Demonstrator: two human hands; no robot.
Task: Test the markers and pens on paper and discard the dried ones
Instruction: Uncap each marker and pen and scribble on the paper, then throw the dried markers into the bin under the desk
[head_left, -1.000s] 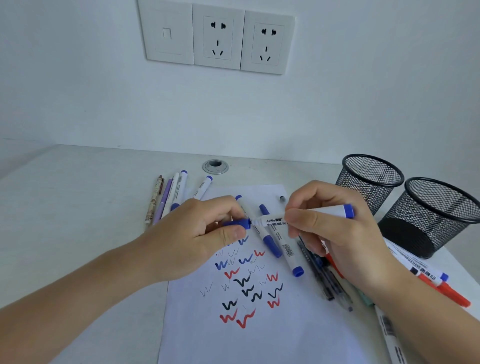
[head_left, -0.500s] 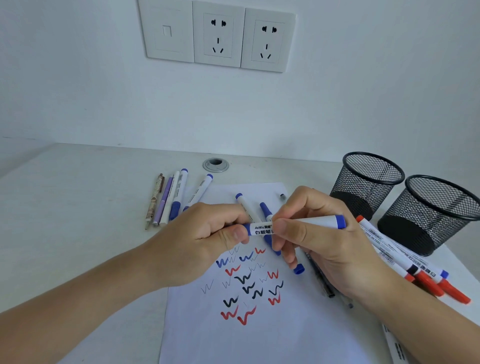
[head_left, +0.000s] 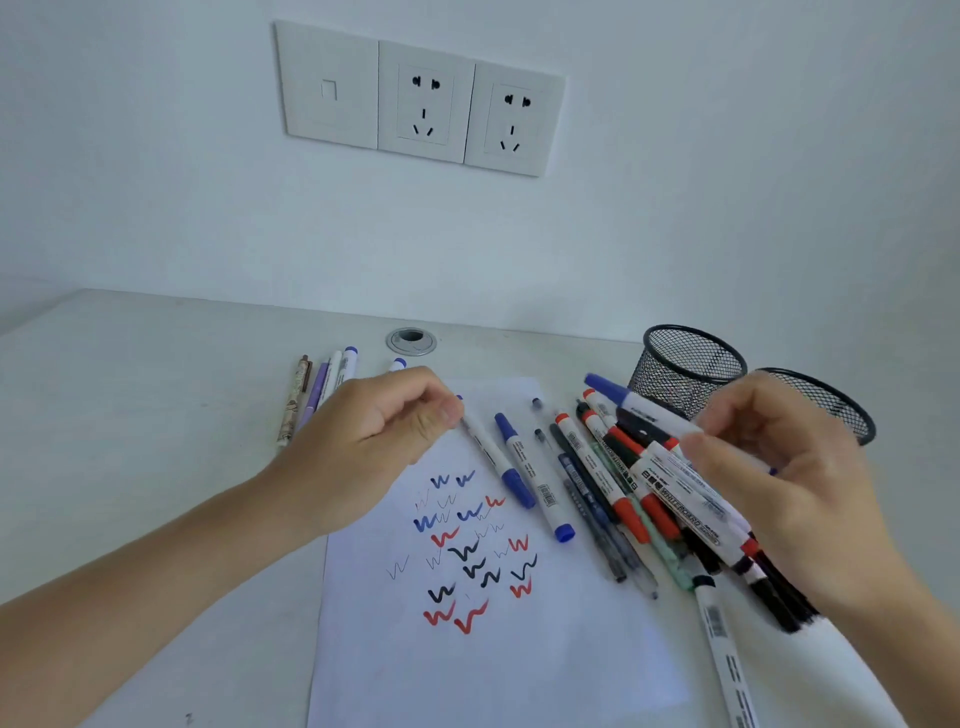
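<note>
Item: blue-capped marker (head_left: 644, 413).
Location: held raised over loose marker pile (head_left: 623, 499), in front of mesh cup (head_left: 685, 364).
Long axis: diagonal. Cap end points far-left toward wall, tail end near-right inside right hand (head_left: 789, 478).
Grip: right hand's fingers and thumb wrapped round barrel.
Left hand (head_left: 374, 447): fingers curled, thumb against index, nothing visible held. Sits over top-left corner of paper (head_left: 519, 665).
Paper: bears blue, red and black squiggles. Two blue markers (head_left: 540, 483) lie on it.
</note>
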